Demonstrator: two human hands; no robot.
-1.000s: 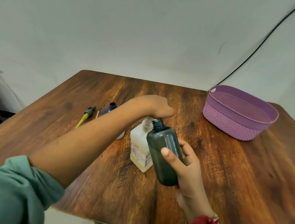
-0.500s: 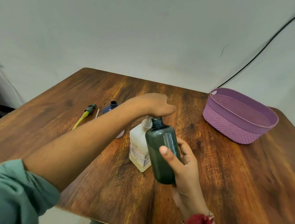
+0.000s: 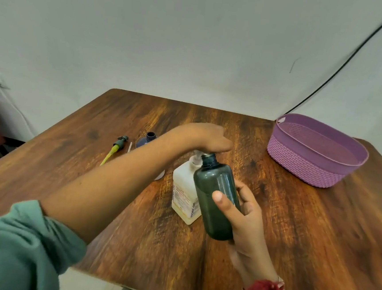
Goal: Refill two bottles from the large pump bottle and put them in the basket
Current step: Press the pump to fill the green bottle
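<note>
A white pump bottle [image 3: 184, 190] stands on the wooden table [image 3: 305, 224] near its middle. My left hand [image 3: 205, 138] lies flat on top of its pump head, fingers together. My right hand [image 3: 246, 215] grips an uncapped dark green bottle [image 3: 215, 193], tilted, with its open neck right at the pump's nozzle. A blue bottle [image 3: 147, 140], also uncapped, sits behind my left forearm and is mostly hidden. The purple woven basket [image 3: 308, 164] stands at the far right with nothing visible in it.
A green and yellow pump top [image 3: 116, 147] lies on the table at the left, with a thin white tube [image 3: 129, 147] beside it. A black cable [image 3: 345, 63] runs down the wall behind the basket. The table's near edge is close below my right wrist.
Both hands keep their places on the pump and the green bottle. The view has shifted slightly, nothing else on the table has moved.
</note>
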